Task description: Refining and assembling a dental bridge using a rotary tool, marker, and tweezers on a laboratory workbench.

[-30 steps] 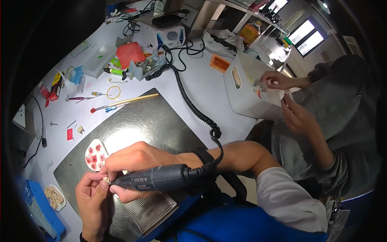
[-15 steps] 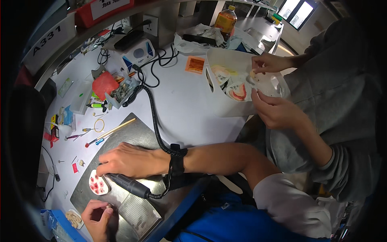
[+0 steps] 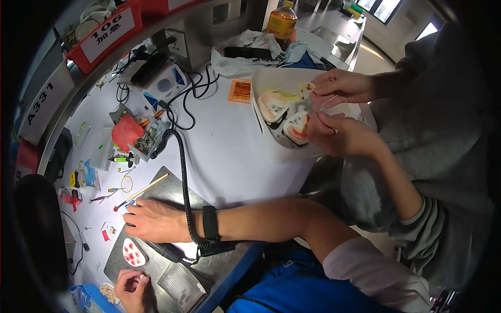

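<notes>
Over a grey rectangular metal plate [image 3: 164, 193], the right hand [image 3: 159, 221] spans the upper-left edge and the left hand [image 3: 131, 289] the lower-left, the former above a black cylindrical handpiece [image 3: 166, 251], its grip impossible to tell, the latter pinching a small cream-coloured, tooth-like piece [image 3: 141, 277].

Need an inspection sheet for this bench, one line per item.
Surface: metal plate on white table.
Job's things: small pale piece; black handpiece on the plate; white palette with red spots.
Clutter: brush, yellow ring, red sheet.
Left hand: pinches the small pale piece.
Right hand: over the handpiece; grip unclear.
Cables: black coiled cord crosses the right wrist.
Surroundings: co-worker's hands at white bin; bottle beyond.
</notes>
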Tool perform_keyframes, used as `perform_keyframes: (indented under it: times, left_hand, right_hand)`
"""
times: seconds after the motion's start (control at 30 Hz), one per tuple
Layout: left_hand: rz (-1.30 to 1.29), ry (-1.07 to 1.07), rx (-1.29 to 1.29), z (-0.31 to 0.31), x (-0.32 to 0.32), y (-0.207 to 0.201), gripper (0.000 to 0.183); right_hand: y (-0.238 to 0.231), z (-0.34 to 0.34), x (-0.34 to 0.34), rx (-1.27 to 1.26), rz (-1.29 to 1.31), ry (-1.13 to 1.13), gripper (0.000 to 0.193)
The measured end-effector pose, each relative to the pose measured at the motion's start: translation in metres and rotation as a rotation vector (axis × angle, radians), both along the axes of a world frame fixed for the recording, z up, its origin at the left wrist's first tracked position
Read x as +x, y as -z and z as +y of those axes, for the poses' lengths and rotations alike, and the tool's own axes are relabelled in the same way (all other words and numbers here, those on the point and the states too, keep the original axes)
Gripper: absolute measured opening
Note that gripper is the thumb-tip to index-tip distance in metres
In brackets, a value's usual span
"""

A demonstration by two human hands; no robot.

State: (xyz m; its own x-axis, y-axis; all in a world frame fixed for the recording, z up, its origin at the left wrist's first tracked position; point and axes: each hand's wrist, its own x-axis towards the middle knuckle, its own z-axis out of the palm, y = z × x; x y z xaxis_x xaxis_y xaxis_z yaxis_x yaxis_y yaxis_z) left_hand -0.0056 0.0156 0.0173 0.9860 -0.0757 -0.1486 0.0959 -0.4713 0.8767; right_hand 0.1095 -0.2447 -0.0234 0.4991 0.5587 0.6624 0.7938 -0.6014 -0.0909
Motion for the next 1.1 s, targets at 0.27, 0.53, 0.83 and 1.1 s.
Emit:
perform_keyframes:
  times: [0.27, 0.53, 0.83, 1.1]
  left_hand:
    - [-0.029, 0.024, 0.093, 0.0, 0.006, 0.003, 0.016]
    - [-0.041, 0.023, 0.116, -0.004, 0.005, -0.005, 0.017]
    - [0.013, -0.003, 0.259, -0.003, 0.024, -0.019, 0.01]
    - [-0.171, 0.047, 0.699, -0.039, 0.02, -0.074, 0.017]
  right_hand:
    - [-0.001, -0.001, -0.001, -0.054, 0.099, 0.005, 0.01]
    - [0.0, -0.008, 0.001, 0.064, 0.128, -0.063, 0.013]
    - [0.01, -0.079, -0.045, -0.014, 0.36, 0.102, 0.048]
    - [-0.074, -0.198, -0.138, -0.03, 0.764, 0.169, 0.023]
